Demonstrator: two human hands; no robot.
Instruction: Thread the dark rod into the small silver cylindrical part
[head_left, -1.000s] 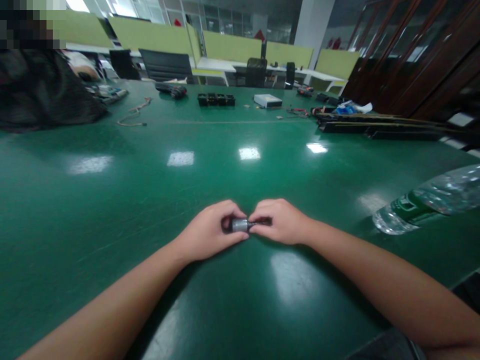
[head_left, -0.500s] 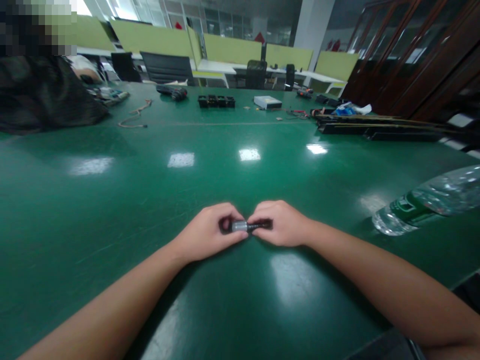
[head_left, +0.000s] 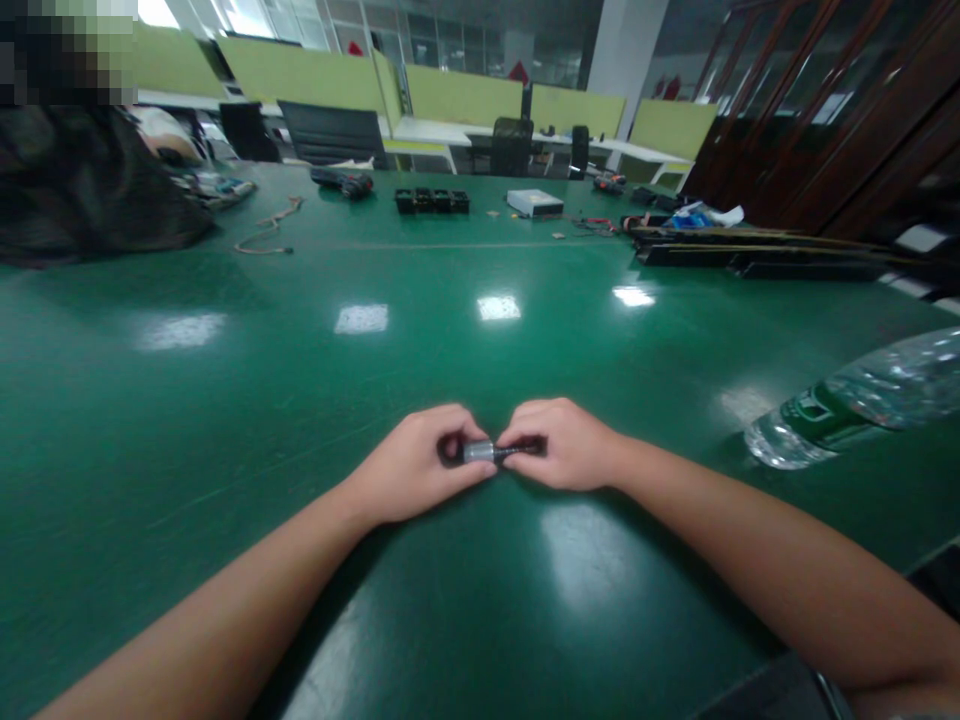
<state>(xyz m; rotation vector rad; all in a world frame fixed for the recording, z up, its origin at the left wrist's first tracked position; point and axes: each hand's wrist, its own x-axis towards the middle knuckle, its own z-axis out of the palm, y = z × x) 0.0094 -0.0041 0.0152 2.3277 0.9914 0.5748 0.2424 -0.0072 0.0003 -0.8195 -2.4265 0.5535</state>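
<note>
Just above the green tabletop, my two hands meet at a small silver cylinder with a thin dark stem on its right end. My left hand is closed, thumb and fingers pinching the silver cylinder from the left. From the other side, the fingertips of my right hand pinch the thin dark stem. The piece lies level between the hands. Its exact kind is too small to make out, and its ends are partly hidden by my fingers.
A clear plastic bottle lies on its side at the right. Along the far edge are a row of black blocks, a silver box, a cable and long black strips. A person in dark clothing is at far left.
Both hands keep the same hold on the silver cylinder and dark stem, with barely any movement. At far left the person has shifted slightly leftward.
</note>
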